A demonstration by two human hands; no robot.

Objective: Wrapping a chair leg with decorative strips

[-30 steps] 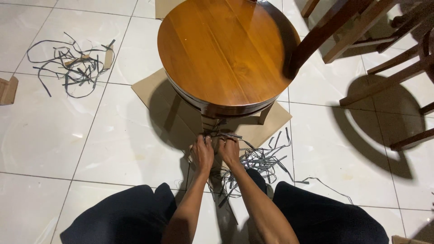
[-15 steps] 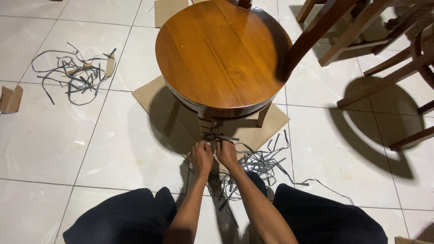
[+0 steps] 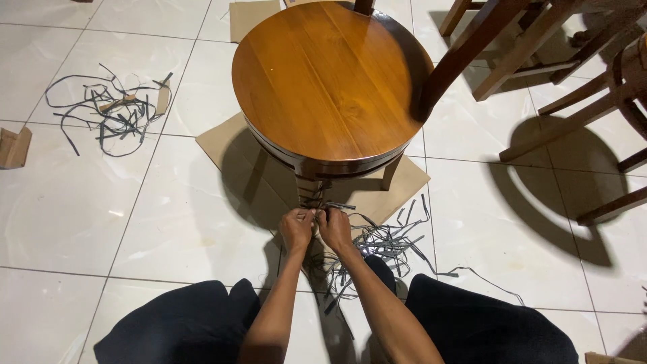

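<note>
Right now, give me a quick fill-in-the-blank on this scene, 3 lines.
1. The stool's wooden seat is ____ in shape.
2. Both hands, left hand and right hand, work at the stool's front ____.
3. The stool stands on flat ____ laid on the tiled floor.

Missing: round; leg; cardboard

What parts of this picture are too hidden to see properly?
- Head view: the fingertips of the left hand and right hand are curled away, so their grip is unclear.
- The chair leg is mostly hidden under the round wooden seat.
- The other chairs are cut off by the right edge.
</note>
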